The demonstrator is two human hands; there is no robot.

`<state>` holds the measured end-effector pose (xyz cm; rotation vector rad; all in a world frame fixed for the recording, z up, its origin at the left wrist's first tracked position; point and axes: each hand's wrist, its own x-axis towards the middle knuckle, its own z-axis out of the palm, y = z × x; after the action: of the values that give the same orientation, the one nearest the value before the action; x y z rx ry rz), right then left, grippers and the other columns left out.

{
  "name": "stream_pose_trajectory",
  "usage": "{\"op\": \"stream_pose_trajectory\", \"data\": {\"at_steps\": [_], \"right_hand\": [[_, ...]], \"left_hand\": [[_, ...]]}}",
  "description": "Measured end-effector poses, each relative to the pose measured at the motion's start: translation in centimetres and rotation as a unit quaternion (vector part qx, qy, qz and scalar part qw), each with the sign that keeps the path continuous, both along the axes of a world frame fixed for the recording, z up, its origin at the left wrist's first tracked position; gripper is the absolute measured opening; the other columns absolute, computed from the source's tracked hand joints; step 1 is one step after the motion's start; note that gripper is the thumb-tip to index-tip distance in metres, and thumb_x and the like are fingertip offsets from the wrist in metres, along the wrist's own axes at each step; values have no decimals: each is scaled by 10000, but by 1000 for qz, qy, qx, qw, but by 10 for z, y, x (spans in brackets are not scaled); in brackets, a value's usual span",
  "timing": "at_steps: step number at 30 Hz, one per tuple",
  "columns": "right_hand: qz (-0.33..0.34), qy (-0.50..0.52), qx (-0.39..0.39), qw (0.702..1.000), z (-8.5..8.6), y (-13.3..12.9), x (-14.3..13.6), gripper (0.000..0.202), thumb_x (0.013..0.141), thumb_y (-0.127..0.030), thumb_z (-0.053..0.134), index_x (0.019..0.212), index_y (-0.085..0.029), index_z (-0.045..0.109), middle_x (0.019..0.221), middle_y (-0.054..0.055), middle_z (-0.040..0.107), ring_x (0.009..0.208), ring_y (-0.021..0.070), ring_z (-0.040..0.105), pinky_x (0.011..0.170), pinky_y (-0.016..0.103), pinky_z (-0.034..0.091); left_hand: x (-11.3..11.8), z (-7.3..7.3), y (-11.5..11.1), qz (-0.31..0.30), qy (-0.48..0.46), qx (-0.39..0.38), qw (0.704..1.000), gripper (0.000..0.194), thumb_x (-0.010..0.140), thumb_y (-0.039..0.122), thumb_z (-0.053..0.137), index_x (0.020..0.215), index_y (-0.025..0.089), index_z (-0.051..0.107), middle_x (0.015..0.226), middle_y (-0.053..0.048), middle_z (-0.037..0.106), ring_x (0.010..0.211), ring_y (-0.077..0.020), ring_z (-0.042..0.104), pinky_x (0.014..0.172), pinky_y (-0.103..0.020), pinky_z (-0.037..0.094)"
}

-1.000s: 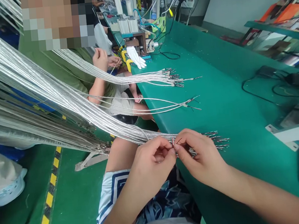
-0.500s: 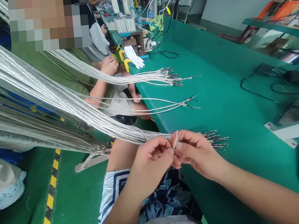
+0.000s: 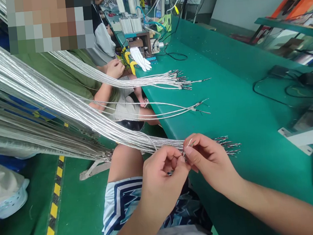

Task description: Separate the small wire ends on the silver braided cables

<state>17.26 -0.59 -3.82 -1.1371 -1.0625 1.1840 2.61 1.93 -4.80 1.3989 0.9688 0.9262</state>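
A thick bundle of silver cables (image 3: 62, 107) runs from the upper left down to the near edge of the green bench (image 3: 241, 117). Its stripped ends (image 3: 227, 146) fan out on the bench past my fingers. My left hand (image 3: 161, 172) and my right hand (image 3: 209, 160) meet at the bench edge, fingertips together. Both pinch the thin coloured wires of one cable end (image 3: 185, 149) from the bundle.
Two smaller cable groups (image 3: 180, 80) (image 3: 194, 108) lie farther along the bench. A seated person in green (image 3: 67, 74) works beside me, hand (image 3: 115, 68) at the cables. A white glove (image 3: 140, 58) and a small machine (image 3: 141, 40) stand behind. Black cords (image 3: 280, 92) lie right.
The wire tips that stood up between my fingertips are now folded down and mostly hidden by my right fingers. My left hand has dropped slightly. The neighbour's hand stays at the cables.
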Motion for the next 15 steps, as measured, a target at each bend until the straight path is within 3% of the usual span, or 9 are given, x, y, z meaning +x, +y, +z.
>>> {"op": "stream_pose_trajectory", "data": {"at_steps": [5,10,15], "right_hand": [[33,92,8,995,-2,0,1,199,997,-293,655,835,-207,577,749,-19,545,609,110,519,515,230,361],[70,163,-78,981,0,-1,3,287,1017,-347,628,799,-184,538,645,-47,472,590,101,491,542,229,311],[88,161,-91,979,-1,-1,3,299,1006,-387,644,812,-171,573,617,-43,510,574,108,536,568,240,381]], "left_hand": [[2,0,-2,-4,-56,-25,998,128,926,129,582,814,187,596,749,4,684,699,-157,677,642,-255,553],[-2,-4,-3,-37,-136,-42,989,106,977,140,583,894,185,630,796,1,712,757,-155,699,719,-268,587],[-7,-7,-2,-90,-144,-64,983,101,1006,195,589,922,178,641,829,-14,714,758,-138,674,730,-249,571]]}}
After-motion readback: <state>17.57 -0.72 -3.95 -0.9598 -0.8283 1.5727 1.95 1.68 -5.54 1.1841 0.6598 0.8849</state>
